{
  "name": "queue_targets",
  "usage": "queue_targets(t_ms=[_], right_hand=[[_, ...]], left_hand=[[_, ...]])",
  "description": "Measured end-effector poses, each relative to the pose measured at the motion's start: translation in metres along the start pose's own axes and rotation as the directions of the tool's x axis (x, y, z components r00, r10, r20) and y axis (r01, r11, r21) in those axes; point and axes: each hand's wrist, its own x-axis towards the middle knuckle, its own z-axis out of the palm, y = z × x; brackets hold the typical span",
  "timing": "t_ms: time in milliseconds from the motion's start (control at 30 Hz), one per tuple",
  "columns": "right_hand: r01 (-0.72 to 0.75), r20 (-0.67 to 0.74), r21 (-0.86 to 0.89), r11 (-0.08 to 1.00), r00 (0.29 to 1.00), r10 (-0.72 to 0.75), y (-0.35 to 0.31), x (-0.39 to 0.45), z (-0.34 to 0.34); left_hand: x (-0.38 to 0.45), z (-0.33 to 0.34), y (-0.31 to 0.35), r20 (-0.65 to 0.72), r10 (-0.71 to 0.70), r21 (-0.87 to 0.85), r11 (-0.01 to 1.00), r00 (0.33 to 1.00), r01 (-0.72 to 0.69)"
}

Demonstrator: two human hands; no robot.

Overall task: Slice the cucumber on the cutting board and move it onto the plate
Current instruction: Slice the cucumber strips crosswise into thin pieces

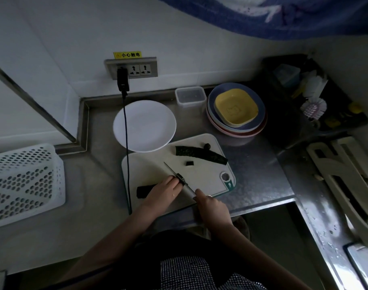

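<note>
The right hand's point(210, 204) grip wraps the slim steel knife point(179, 178); left hand point(165, 190) should pin the dark-green cucumber piece point(144, 190), fingertips tucked back.

- Wall socket panel point(131, 68), as I see it on the white wall, with a yellow warning label point(127, 55) just above it.
- Black adapter point(122, 79) plugged into the panel's left end; its cable point(126, 143) hangs down towards me.
- Clear lidded container point(190, 96) at the back of the steel counter point(260, 170).
- Stack of bowls point(236, 110) beside the container, a yellow square one on top.
- White perforated basket point(24, 184), far left.
- Dish brush point(313, 107) in a dark tray, right.
</note>
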Motion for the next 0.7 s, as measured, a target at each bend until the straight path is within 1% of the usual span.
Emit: queue_targets(t_ms=[100, 233, 367, 633, 700], right_hand=[[0.0, 0.01, -0.007, 1.0, 1.0, 0.0, -0.0002, 0.0007, 0.0009], [-0.034, 0.068, -0.025, 0.999, 0.997, 0.036, -0.0009, 0.0036, 0.001], [-0.052, 0.094, -0.042, 0.998, 0.994, 0.056, -0.0016, 0.0053, 0.0001], [-0.065, 0.083, -0.027, 0.998, 0.994, 0.067, -0.0018, 0.0042, -0.0017], [-0.066, 0.059, -0.013, 0.998, 0.996, 0.067, -0.0018, 0.0017, -0.0018]], left_hand=[[-0.0006, 0.0015, -0.0004, 0.001, -0.009, 0.009, 1.0, 1.0, 0.009], [-0.0007, 0.0044, -0.0007, 0.004, -0.02, 0.003, 1.0, 1.0, 0.02], [0.001, 0.0014, 0.001, -0.004, -0.023, -0.008, 1.0, 1.0, 0.023], [0.0016, -0.001, 0.0012, -0.009, -0.005, 0.006, 1.0, 1.0, 0.005], [0.0005, -0.0012, -0.0002, -0.01, 0.009, 0.019, 1.0, 1.0, -0.009]])
